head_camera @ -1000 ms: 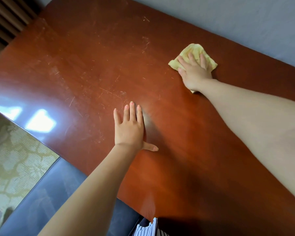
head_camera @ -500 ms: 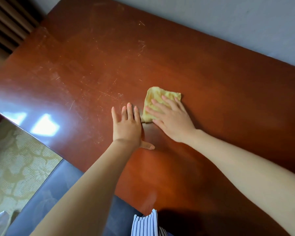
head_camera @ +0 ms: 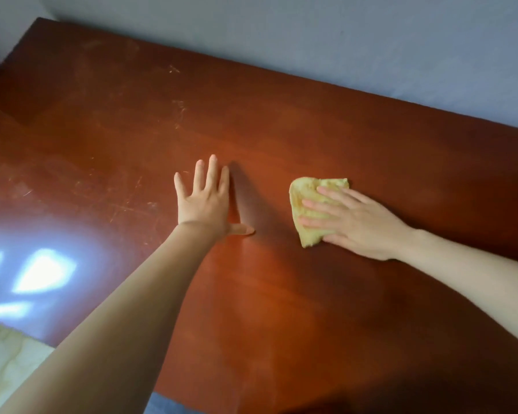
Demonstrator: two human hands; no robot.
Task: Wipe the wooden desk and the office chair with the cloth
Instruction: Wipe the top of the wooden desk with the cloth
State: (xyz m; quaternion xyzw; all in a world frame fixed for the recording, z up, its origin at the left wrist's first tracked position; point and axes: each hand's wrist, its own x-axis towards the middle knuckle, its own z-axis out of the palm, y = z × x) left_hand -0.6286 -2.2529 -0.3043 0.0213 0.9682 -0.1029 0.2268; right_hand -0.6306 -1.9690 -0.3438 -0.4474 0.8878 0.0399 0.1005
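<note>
Far left bottom, pale patterned floor (head_camera: 6, 369) shows past the corner of the tabletop (head_camera: 281, 121). Bright window glare (head_camera: 39, 273) sits on the glossy red-brown wood at left, with fine scratches (head_camera: 126, 204) just right of it. The left hand (head_camera: 205, 204) lies flat on the tabletop near the middle, palm down, fingers straight and slightly spread, thumb stuck out to the right, holding nothing. Bare wood with a shadow lies between the hands, which are apart. The yellow cloth (head_camera: 305, 188) lies crumpled on the tabletop, right of centre. The right hand (head_camera: 362, 227) presses flat on the cloth, fingers straight and pointing left, covering its right part, with no curl round it. The forearm runs off the right edge. A grey-blue wall (head_camera: 371, 40) meets the tabletop's far edge. A blue-grey patch (head_camera: 162, 407) sits below the near edge; can't tell what it is.
</note>
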